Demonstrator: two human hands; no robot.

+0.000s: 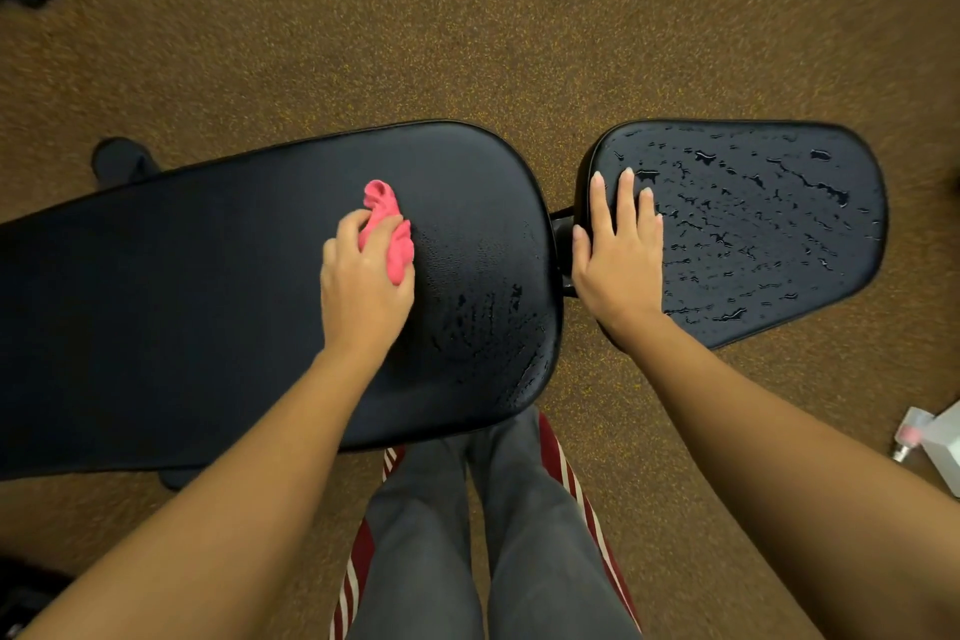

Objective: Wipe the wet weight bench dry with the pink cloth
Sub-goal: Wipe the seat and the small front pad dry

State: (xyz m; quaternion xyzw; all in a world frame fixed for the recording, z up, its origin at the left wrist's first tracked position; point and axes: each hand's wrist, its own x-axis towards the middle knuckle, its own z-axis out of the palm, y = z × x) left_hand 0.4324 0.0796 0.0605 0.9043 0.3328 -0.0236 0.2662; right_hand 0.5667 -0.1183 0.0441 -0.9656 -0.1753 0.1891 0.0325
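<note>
A black padded weight bench (208, 317) lies across the middle of the frame on a brown speckled carpet floor (467, 16). It has two parts: a long back pad (156, 250) that runs from the left edge to the centre, and a shorter tapered seat pad (769, 234) at centre right. A narrow gap with a dark frame joint separates them.

The left hand (363, 281) grips a crumpled pink cloth (387, 224), fingers curled round it. It presses the cloth down on the back pad, a little left of the frame's centre. One bunched end of the cloth sticks out above the knuckles.

Just right of the cloth, the near right end of the back pad carries beads and streaks of water (483, 327). The stretch of pad to the left of the hand looks matte, with no drops to be seen.

The right hand (618, 255) lies flat and released on the left end of the seat pad, fingers straight and holding nothing, its thumb at the pad's edge by the gap. Water drops (753, 203) cover nearly the whole seat pad to the right of that hand.

At the bottom centre are the person's grey trousers (519, 535), with a red-and-white striped fabric (582, 489) beside them. A white bottle-like object (935, 437) lies on the floor at the lower right edge, too cropped to make out fully.
</note>
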